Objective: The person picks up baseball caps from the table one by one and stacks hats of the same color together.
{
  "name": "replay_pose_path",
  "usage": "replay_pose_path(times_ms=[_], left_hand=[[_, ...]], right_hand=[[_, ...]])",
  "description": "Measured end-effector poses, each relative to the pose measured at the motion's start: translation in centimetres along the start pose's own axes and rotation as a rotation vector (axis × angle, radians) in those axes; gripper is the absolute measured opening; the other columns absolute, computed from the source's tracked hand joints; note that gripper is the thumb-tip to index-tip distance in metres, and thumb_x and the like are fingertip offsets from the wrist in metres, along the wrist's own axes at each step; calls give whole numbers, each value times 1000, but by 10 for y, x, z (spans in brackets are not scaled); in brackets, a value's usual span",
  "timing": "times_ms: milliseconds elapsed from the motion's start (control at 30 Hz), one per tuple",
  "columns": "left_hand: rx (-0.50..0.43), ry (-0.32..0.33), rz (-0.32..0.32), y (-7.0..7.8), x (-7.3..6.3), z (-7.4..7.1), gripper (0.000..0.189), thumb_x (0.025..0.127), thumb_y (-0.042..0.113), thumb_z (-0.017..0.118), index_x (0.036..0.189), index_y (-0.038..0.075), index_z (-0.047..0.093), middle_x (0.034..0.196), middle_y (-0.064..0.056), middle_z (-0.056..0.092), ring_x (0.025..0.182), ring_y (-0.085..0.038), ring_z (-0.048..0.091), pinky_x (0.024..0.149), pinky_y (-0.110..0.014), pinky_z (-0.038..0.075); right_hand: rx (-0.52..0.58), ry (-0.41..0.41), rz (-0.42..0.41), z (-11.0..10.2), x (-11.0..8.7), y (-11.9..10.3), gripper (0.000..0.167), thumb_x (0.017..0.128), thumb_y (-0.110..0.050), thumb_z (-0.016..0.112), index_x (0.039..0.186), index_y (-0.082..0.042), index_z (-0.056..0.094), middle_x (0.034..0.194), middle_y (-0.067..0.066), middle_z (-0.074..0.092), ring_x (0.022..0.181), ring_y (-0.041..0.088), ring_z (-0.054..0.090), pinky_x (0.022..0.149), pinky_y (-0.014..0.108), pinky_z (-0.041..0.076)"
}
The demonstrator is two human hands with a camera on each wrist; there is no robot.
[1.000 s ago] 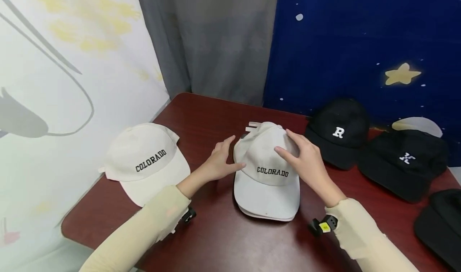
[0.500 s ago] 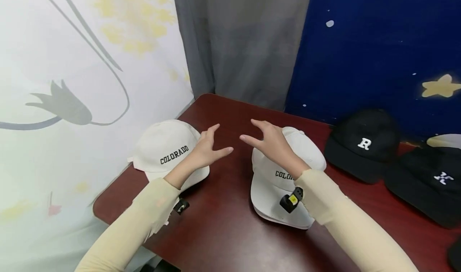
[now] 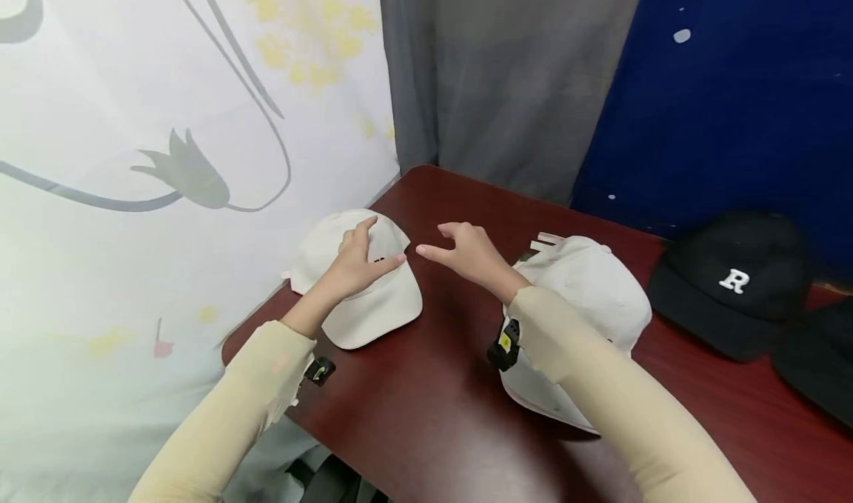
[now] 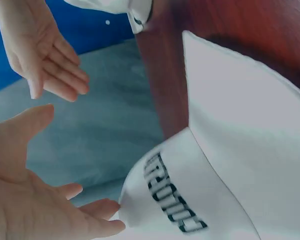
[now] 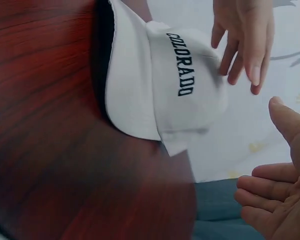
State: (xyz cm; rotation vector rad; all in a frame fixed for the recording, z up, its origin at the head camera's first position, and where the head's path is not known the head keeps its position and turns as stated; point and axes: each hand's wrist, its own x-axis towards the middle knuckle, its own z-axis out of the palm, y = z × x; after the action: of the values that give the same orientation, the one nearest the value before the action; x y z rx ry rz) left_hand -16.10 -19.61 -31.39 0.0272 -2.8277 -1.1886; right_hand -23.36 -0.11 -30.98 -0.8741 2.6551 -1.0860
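Note:
On the left of the table sits a white baseball cap [image 3: 373, 310] with black COLORADO lettering, plain to read in the right wrist view. My left hand [image 3: 356, 266] hovers over its crown in the head view, thumb and fingers spread, holding nothing. To the right of that cap my right hand [image 3: 469, 255] hangs in the air, fingers loosely bent and nothing in them. Beneath my right forearm lies a stack of white caps [image 3: 586, 281], partly hidden by the sleeve; a second brim edge shows under the top one.
A black cap with a white R [image 3: 729, 281] stands at the right, and another black cap [image 3: 823, 362] is cut off by the frame edge. The dark red table [image 3: 426, 414] meets a white printed curtain [image 3: 133, 281] on the left and a grey curtain [image 3: 513, 81] behind.
Both hands have left the stacked white caps and moved left, to the single white cap. The head view has turned left, so the caps sit further right in it.

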Motion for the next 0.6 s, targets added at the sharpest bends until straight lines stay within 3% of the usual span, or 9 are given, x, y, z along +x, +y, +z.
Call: replay_pose_path(times_ms=[233, 600], left_hand=[[5, 48, -56, -8, -10, -8, 84, 85, 36, 62, 145, 5, 13, 141, -25, 17, 129, -38, 17, 99, -52, 25], [-15, 138, -177, -29, -24, -8, 85, 84, 34, 63, 145, 3, 12, 146, -25, 1, 132, -40, 2, 101, -57, 16]], right_hand=[[35, -69, 75, 17, 13, 4, 66, 85, -39, 63, 132, 4, 45, 131, 18, 48, 119, 29, 46, 93, 40, 41], [64, -108, 140, 44, 16, 12, 68, 85, -40, 63, 132, 5, 44, 131, 19, 47, 120, 29, 45, 92, 40, 41]])
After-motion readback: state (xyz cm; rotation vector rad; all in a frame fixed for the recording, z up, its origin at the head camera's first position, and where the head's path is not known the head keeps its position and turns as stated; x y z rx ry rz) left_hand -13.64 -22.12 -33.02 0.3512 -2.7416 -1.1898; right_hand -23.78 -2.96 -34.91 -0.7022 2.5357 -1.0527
